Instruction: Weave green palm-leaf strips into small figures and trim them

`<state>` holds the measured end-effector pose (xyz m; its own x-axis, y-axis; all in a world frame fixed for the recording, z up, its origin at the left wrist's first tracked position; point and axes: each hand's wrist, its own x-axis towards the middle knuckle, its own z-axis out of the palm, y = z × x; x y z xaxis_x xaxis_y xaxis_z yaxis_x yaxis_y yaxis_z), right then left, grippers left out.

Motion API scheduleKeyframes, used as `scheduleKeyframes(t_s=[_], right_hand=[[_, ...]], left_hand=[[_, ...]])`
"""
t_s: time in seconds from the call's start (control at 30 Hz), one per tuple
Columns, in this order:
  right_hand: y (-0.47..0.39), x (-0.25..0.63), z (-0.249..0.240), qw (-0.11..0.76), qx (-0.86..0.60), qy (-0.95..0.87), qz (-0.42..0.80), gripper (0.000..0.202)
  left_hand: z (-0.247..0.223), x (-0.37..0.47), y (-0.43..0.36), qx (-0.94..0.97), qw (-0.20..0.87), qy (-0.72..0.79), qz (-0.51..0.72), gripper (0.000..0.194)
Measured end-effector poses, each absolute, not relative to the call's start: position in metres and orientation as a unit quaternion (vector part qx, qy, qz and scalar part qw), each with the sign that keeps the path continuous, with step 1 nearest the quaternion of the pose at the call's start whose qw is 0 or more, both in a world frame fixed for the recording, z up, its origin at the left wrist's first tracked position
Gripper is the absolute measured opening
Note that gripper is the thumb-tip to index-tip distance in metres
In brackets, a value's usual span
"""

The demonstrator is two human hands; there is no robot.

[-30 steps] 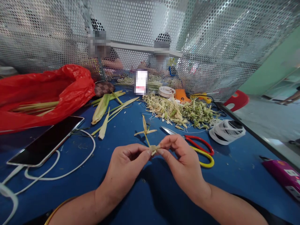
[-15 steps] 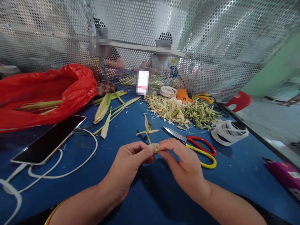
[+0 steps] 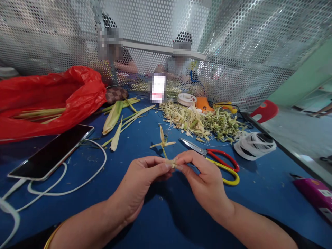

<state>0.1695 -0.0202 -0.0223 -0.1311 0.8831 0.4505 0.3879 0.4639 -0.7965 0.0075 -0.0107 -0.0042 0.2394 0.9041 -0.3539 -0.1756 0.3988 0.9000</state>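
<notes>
My left hand (image 3: 149, 174) and my right hand (image 3: 198, 173) meet at the middle, each pinching a small pale green folded leaf piece (image 3: 171, 162) between thumb and fingers. Most of that piece is hidden by the fingertips. Just beyond it lies a small cross-shaped figure of leaf strips (image 3: 163, 142) with pointed tips, its stem reaching down toward my fingers; whether it joins the held piece I cannot tell. To the right of it rest scissors (image 3: 215, 157) with one red and one yellow handle, blades pointing left, close behind my right hand.
Leaf trimmings (image 3: 199, 121) are heaped at the back. Long leaves (image 3: 115, 117) lie left of them, beside a red plastic bag (image 3: 85, 93). A phone (image 3: 52, 152) with a white cable is at left, a white ribbon roll (image 3: 254, 146) at right. A perforated metal screen (image 3: 153, 24) stands behind; two people sit beyond.
The held leaf piece looks narrower and more pressed between the fingertips. My hands have shifted only slightly. The view has tilted a little; things on the table lie as before.
</notes>
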Motion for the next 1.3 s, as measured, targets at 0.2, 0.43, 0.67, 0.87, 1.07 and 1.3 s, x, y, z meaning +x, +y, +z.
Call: scheduleKeyframes(t_s=[0.2,0.43,0.67,0.87,1.07,1.3], right_hand=[[-0.0227,0.1689,-0.0191,0.487,-0.474,-0.686,0.26,0.005],[-0.0232,0.1686,-0.0214,0.486,-0.499,-0.659,0.283,0.012],[-0.0211,0.1688,-0.0238,0.485,-0.487,-0.655,0.315,0.014],[-0.0191,0.1702,-0.0205,0.484,-0.44,-0.696,0.297,0.011],[-0.0182,0.1735,-0.0203,0.469,-0.406,-0.755,0.214,0.013],[-0.0187,0.1737,-0.0241,0.472,-0.432,-0.733,0.231,0.012]], left_hand=[[-0.0008,0.0069,-0.011,0.493,0.594,0.492,0.403,0.013],[-0.0003,0.0088,-0.0136,0.564,0.534,0.505,0.375,0.017],[-0.001,0.0094,-0.011,0.548,0.54,0.516,0.377,0.018],[-0.0013,0.0076,-0.0091,0.5,0.591,0.499,0.391,0.017],[-0.0059,0.0087,-0.0097,0.408,0.677,0.477,0.385,0.017],[-0.0066,0.0086,-0.0105,0.363,0.718,0.467,0.367,0.02]])
